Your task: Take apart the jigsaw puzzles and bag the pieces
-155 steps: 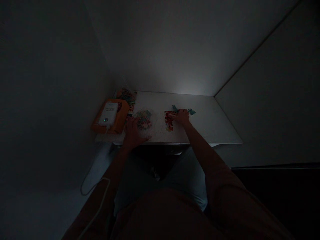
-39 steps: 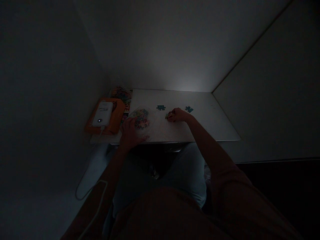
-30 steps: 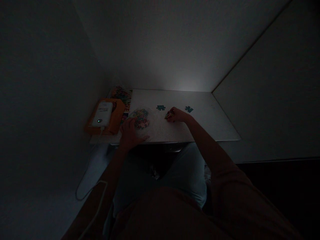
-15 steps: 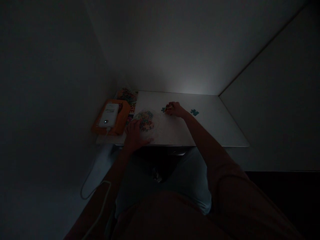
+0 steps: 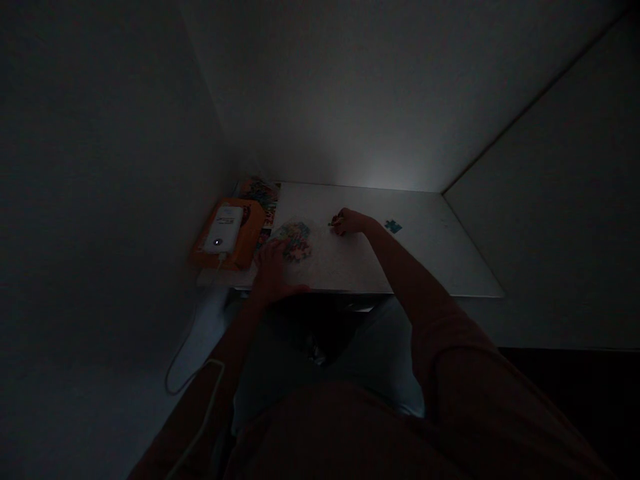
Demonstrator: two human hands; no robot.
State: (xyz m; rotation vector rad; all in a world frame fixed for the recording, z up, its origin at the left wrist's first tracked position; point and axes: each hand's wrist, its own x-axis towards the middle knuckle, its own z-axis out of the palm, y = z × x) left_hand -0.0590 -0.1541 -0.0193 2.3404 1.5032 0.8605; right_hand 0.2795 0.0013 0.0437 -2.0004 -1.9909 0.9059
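My right hand [image 5: 350,222] is closed in a pinch over the white table, with small jigsaw puzzle pieces [image 5: 336,223] showing at its fingertips. How many it holds I cannot make out in the dim light. A clear plastic bag of jigsaw pieces [image 5: 297,243] lies to its left. My left hand [image 5: 271,272] rests at the table's front edge, fingers spread and thumb stretched out, its fingertips at the bag's near left side. Farther right, past my right wrist, a teal cluster of jigsaw pieces [image 5: 393,227] lies flat on the table.
An orange box [image 5: 250,230] stands at the table's left end with a white power bank [image 5: 225,229] on top. From it a white cable [image 5: 173,373] runs down towards my left arm. Behind the box lies a colourful printed picture [image 5: 265,192]. Walls border the white table [image 5: 440,260].
A teal piece that lay just left of my right hand no longer shows on the table; that hand's fingers have turned downward a little. My left hand stays by the bag.
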